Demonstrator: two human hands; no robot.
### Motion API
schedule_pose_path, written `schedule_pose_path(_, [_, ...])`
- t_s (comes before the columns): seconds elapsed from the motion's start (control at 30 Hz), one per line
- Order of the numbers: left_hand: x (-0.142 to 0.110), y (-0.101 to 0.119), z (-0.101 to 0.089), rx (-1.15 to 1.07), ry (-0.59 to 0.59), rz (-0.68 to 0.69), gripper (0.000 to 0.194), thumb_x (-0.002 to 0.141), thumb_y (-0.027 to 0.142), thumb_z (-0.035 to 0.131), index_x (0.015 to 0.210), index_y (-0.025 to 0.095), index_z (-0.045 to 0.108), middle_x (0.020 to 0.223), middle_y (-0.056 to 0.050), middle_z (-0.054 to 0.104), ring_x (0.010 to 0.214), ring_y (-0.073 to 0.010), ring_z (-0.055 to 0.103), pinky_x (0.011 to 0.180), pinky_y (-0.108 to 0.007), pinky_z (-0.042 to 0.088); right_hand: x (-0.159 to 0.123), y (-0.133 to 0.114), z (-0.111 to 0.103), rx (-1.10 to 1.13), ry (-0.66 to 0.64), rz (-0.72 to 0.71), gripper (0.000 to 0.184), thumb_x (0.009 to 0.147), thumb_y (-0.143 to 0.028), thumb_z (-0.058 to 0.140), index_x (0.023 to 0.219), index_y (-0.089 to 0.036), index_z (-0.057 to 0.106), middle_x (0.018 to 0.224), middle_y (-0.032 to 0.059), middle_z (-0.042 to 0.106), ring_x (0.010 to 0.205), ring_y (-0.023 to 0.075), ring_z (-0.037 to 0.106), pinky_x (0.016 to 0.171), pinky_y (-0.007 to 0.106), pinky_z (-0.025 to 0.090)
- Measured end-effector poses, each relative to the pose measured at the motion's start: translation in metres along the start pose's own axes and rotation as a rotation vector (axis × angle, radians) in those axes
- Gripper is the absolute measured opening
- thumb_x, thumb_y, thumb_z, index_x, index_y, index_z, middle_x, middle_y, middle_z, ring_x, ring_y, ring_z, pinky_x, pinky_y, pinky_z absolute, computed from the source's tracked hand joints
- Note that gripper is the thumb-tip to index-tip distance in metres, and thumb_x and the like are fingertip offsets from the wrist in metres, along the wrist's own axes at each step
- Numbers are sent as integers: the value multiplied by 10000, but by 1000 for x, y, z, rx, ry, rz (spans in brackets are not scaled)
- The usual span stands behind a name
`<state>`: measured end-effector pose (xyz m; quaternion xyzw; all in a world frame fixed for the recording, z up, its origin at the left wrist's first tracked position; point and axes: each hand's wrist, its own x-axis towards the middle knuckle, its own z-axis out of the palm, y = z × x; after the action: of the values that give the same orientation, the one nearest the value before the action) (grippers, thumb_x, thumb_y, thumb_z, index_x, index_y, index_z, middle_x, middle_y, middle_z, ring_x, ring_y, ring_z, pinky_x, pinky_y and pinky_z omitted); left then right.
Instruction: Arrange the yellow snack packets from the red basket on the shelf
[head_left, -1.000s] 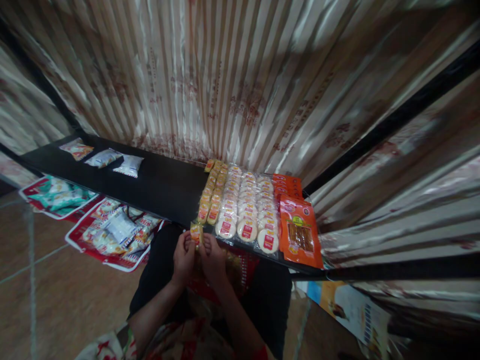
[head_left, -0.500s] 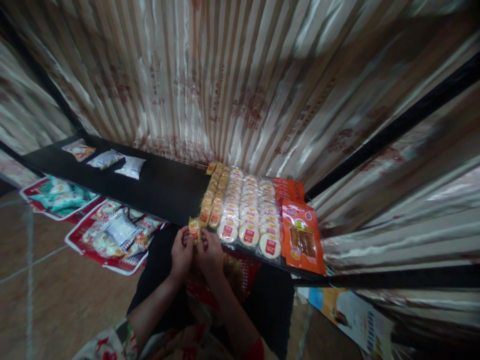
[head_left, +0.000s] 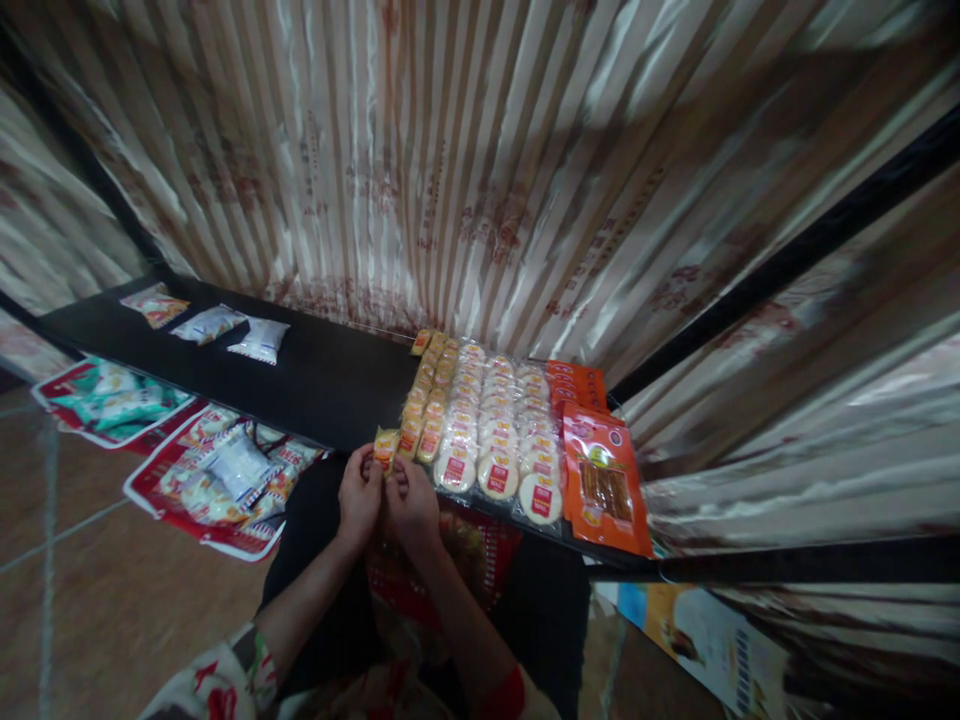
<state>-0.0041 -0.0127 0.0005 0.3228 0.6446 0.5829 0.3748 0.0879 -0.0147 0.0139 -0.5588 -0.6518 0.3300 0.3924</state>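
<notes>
A small yellow snack packet with a red label is pinched between my left hand and my right hand, upright at the shelf's front edge. Just right of it stand two rows of like yellow packets. Beside those run three rows of round white wrapped crackers with red labels. An orange snack bag lies at the right end, with more orange packets behind it. Below my hands, partly hidden by my forearms, a red basket rests on my lap.
The black shelf stretches left, with three small bags at its far end. Red-and-white baskets of snack bags and green packets sit below. A striped curtain hangs behind; dark frame bars cross at right.
My hands and the yellow packet have shifted very slightly left in the view. Both hands still hold the packet; the rows on the shelf look the same.
</notes>
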Motion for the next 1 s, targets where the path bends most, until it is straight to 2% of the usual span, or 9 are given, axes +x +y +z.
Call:
schedule_pose_path(0.23, [16,7,3,55,45,38,298,759,259,518,1043,181,568,955,-54,634,849,-157,610,822,-294,483,13,-2,10,17,1,5,360,788,-199,461,1125,-175,587,1060,92,667,930,179,643,823,307,528])
schedule_pose_path(0.4, [31,10,7,73,74,85,282,764,227,509,1035,192,580,1022,-57,629,932,-167,599,902,-313,453,26,-10,13,19,-16,-20,364,778,-160,455,1110,-186,604,1088,80,670,995,187,630,921,341,485])
schedule_pose_path(0.53, [45,12,10,69,76,57,284,770,226,507,1042,195,582,1021,-57,634,955,-176,597,917,-319,444,38,-20,13,4,-41,-32,393,776,-117,419,1121,-165,601,1153,90,641,1075,194,592,983,355,437])
schedule_pose_path(0.77, [67,8,15,45,61,-5,274,786,227,477,1035,189,585,1047,-69,632,984,-179,592,932,-327,433,55,-27,17,55,-88,-59,387,761,-64,379,1052,-167,612,1087,78,644,1050,176,585,960,330,443])
schedule_pose_path(1.0, [83,-7,16,11,76,-63,248,775,239,496,989,187,608,941,-57,658,863,-172,623,873,-321,467,67,-19,29,11,-113,-22,345,758,-62,397,998,-156,627,1044,89,648,1001,190,596,940,343,449])
